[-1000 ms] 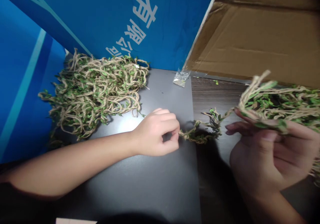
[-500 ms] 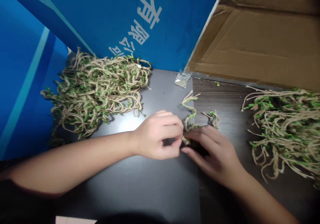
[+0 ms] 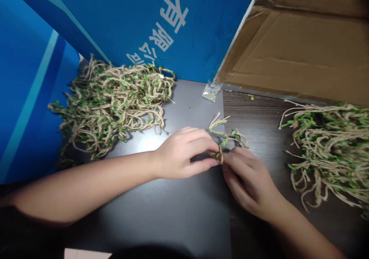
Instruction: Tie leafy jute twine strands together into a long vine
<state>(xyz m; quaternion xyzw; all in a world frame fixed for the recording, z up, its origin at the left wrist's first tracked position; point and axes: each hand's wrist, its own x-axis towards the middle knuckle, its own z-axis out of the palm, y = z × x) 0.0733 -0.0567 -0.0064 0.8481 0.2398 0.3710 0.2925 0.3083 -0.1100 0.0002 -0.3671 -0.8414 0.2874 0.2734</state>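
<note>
A twine cord with green leaves (image 3: 223, 136) lies between my hands, its frayed ends pointing away from me. My left hand (image 3: 190, 153) pinches a coiled part of this cord between thumb and fingers. Against the same coil, on its right side, my right hand (image 3: 252, 180) is closed with its fingertips on the cord. Part of the cord is hidden under my right fingers. A second loose end with leaves (image 3: 240, 137) shows just beyond my right hand.
On the left rests a large heap of leafy twine (image 3: 115, 105). Another heap (image 3: 334, 151) lies at the right. Behind stand a blue printed panel (image 3: 196, 39) and a cardboard sheet (image 3: 302, 55). Clear tape (image 3: 211, 92) sticks near their meeting corner.
My left fingertips have moved right onto the coil and opened a little wider around it. My right fingers have drawn together on the cord, whose loose ends have shifted slightly.
</note>
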